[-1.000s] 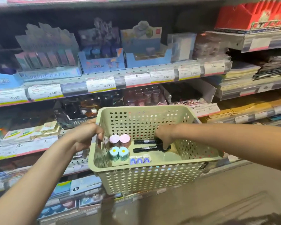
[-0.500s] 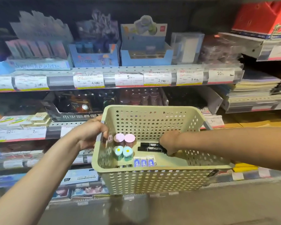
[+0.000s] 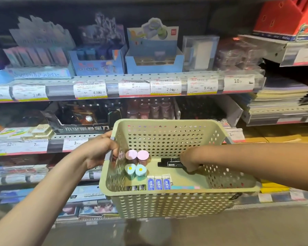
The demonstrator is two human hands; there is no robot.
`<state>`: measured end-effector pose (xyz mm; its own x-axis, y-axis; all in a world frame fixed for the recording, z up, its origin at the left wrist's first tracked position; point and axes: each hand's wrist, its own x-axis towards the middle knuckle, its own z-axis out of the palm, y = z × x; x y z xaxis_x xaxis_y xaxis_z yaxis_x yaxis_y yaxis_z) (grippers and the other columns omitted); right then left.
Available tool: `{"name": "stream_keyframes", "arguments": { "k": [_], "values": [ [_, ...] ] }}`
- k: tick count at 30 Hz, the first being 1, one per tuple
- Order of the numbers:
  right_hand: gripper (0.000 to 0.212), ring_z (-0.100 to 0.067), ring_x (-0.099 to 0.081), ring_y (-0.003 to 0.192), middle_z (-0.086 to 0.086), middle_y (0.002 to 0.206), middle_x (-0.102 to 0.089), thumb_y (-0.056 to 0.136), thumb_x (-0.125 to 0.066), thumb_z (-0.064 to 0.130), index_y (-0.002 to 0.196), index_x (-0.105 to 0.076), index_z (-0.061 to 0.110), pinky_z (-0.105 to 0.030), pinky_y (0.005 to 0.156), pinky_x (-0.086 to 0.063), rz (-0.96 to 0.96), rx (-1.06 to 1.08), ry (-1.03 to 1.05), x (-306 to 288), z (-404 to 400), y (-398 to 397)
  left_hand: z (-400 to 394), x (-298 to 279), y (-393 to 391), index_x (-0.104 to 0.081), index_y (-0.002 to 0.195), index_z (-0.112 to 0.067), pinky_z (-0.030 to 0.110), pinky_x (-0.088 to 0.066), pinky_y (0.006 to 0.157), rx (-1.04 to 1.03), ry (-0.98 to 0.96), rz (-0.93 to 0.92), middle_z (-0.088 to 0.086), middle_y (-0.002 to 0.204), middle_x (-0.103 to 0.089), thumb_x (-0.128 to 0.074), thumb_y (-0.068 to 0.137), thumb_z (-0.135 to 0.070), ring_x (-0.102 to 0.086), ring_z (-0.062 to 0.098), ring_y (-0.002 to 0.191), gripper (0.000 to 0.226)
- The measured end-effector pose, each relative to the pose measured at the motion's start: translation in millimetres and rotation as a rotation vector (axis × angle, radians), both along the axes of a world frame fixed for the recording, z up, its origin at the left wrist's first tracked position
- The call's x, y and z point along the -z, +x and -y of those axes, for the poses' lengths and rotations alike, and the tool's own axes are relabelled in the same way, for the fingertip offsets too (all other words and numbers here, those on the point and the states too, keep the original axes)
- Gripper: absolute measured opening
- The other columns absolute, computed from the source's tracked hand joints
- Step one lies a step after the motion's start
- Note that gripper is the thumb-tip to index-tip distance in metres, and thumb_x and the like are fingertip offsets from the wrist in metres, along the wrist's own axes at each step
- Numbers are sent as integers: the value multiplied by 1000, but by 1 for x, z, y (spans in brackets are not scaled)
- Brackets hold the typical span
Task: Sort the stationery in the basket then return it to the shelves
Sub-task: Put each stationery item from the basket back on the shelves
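A pale green perforated basket (image 3: 176,204) hangs in front of the shelves. My left hand (image 3: 100,150) grips its left rim. My right hand (image 3: 188,161) reaches inside and holds the right ends of two black markers (image 3: 168,162) lying on the bottom. Two pink-capped tubs (image 3: 137,155) and two teal tubs (image 3: 135,171) stand at the left. Three blue-and-white erasers (image 3: 158,182) lie near the front wall, with small black items (image 3: 134,188) beside them and a pastel strip (image 3: 185,187) to their right.
Shelves (image 3: 149,80) with price labels run behind the basket. A blue display box (image 3: 154,63) with round holes sits on the upper shelf, next to a clear box (image 3: 199,54). Stacked notebooks (image 3: 281,100) lie at right. Grey floor shows below.
The view has tilted up and closer to the shelves. My right hand has stayed on the black markers and the left hand keeps its grip on the rim.
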<state>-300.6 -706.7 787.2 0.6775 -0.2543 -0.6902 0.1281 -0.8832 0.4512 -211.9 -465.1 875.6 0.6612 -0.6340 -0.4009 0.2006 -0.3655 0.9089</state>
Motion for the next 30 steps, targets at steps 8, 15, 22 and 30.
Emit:
{"name": "stream_keyframes", "arguments": {
  "k": [8,15,22,30],
  "values": [
    [21,-10,-42,50,2,67,-48,93,-53,21,98,-60,3,-15,36,-33,-11,152,313,-38,10,-10,4,-1,-2,-54,86,-12,22,-43,35,14,-10,10,5,47,-54,-40,42,7,-50,17,36,50],
    [29,-8,-47,59,2,75,-49,95,-47,16,119,-40,3,-22,53,-40,241,356,803,-89,19,-33,6,-2,-1,-53,86,-10,21,-42,34,12,-27,5,7,47,-55,-39,41,8,-51,18,36,50],
    [29,-9,-47,54,-3,77,-50,96,-48,14,122,-37,20,-20,48,-41,500,598,1253,-118,42,-61,4,1,-1,-54,89,-11,22,-42,37,3,-6,15,4,47,-55,-41,42,7,-51,17,39,51],
    [23,-11,-41,56,-4,80,-51,95,-45,10,117,-45,13,-24,49,-33,748,691,1371,-119,62,-63,3,1,-2,-55,90,-11,23,-43,37,-8,-6,1,12,59,-57,-42,43,7,-53,22,44,52]
  ]
}}
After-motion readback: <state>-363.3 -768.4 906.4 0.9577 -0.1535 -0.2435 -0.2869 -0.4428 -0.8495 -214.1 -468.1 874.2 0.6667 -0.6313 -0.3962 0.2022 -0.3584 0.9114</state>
